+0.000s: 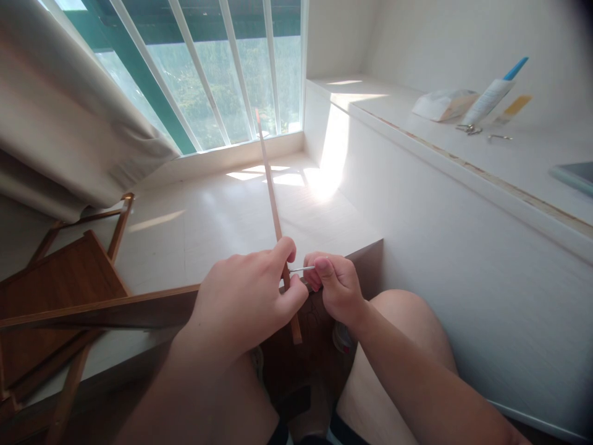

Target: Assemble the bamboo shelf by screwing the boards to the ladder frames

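My left hand [250,296] is closed around a long narrow wooden strip [271,191], with thumb and forefinger on either side of it. The strip slants away from my lap toward the window. In my right hand [336,284] a thin silver metal rod [303,269], like a hex key, is pinched between thumb and fingers. Its far tip meets the strip's side between my left thumb and forefinger. My right fingers hide its other end. Behind my left wrist, a wooden board [139,304] runs out to the left.
Wooden frame parts [60,296] lie at the left on the pale platform [204,216], below a curtain [69,111]. A barred window [208,80] is ahead. The right ledge [398,117] holds a white tube [488,102], a plastic packet [445,104] and small metal pieces [469,128].
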Available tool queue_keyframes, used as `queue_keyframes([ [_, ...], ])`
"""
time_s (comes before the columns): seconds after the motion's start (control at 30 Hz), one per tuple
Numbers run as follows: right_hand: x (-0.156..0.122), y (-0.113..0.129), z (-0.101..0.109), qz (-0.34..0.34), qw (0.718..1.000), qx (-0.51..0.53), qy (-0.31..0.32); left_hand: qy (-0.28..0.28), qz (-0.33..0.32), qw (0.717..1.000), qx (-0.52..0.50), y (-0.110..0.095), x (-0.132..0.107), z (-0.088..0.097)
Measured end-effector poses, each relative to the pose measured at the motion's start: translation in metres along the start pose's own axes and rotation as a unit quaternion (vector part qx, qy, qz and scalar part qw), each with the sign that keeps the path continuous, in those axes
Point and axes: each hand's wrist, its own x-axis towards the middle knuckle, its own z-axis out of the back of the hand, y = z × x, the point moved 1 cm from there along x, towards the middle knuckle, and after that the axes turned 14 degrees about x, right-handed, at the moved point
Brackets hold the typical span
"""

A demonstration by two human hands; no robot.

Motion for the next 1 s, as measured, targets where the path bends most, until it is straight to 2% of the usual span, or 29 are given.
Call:
queue_keyframes([
  [0.47, 0.0, 0.011, -0.005, -0.044, 0.998, -0.009, -0.049, 0.001, 0.0, 1.0, 0.002, 0.0, 0.001, -0.002],
  [0.77, 0.005, 0.029, -0.014, -0.167, 0.982, 0.059, -0.073, 0.002, 0.002, 1.0, 0.002, 0.0, 0.001, -0.002],
  [1.0, 0.004, 0.03, -0.009, -0.168, 0.984, 0.019, -0.063, 0.0, 0.004, 1.0, 0.007, 0.0, 0.002, -0.002],
])
